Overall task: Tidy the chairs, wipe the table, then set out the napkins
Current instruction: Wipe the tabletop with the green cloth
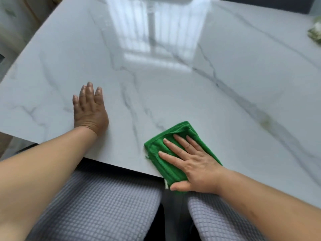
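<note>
A glossy white table (173, 101) with grey marble veining fills most of the frame, and a bright window is mirrored in its upper middle. Nearest, along the bottom edge, two chairs (97, 206) with grey waffle-weave seat cushions sit tucked partly under the table's near edge, so the chair step looks done.

Just above them, at lower centre-right, a folded green cloth (180, 131) lies on the table with one corner hanging over the near edge. The right hand (192, 166) lies flat on top of it, fingers straight and spread and the thumb along the cloth's near side. It grips nothing, only pressing the cloth down, probably so the whole pad rubs the surface. The fold gives a thick pad the palm can cover.

At left of centre the left hand (89, 110) rests palm down on bare table, fingers straight and close together and holding nothing, likely as a brace while the person leans in.

Further right, a faint yellowish smear (264, 121) marks the surface, so the wiping seems unfinished.

At the far upper right edge sits a blurred green-and-white bundle (315, 32). It may be the napkins, though I cannot tell.
</note>
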{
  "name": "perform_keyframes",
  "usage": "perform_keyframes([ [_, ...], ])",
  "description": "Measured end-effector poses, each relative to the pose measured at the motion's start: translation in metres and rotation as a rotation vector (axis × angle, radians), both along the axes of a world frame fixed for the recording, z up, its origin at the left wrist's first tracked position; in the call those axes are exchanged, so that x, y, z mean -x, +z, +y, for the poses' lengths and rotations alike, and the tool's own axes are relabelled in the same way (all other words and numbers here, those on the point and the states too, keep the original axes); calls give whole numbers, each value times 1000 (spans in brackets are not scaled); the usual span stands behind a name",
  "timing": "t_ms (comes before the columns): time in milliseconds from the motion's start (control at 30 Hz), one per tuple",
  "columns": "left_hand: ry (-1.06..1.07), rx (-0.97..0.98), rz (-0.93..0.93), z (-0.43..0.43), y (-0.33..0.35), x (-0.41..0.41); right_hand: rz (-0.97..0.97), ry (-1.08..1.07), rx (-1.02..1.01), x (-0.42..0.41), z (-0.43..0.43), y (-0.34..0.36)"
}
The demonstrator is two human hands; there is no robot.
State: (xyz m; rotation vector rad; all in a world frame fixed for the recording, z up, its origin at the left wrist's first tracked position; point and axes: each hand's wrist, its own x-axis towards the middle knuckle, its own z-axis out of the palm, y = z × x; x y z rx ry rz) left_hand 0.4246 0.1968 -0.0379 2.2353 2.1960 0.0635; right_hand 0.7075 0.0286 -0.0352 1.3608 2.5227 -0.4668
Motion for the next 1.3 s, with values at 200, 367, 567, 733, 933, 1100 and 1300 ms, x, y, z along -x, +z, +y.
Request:
perform_keyframes([
  [200,-117,30,-208,-36,12,-137,-5,-206,44,-105,-31,7],
  [367,-18,194,-258,-58,-9,-229,5,-448,59,-220,-52,17],
  [567,75,169,-171,-60,-34,-247,29,-758,-26,-286,-3,5],
  [733,80,158,-131,-59,-37,-246,1,-903,-153,-246,132,-11],
  [933,84,151,-124,-58,-31,-246,151,-392,-140,-150,137,-12],
  [1100,79,170,-124,-58,-25,-251,93,-333,-177,-234,79,-3],
  [1300,66,187,-104,-59,-27,-249,-1,-841,-201,-254,220,-12],
])
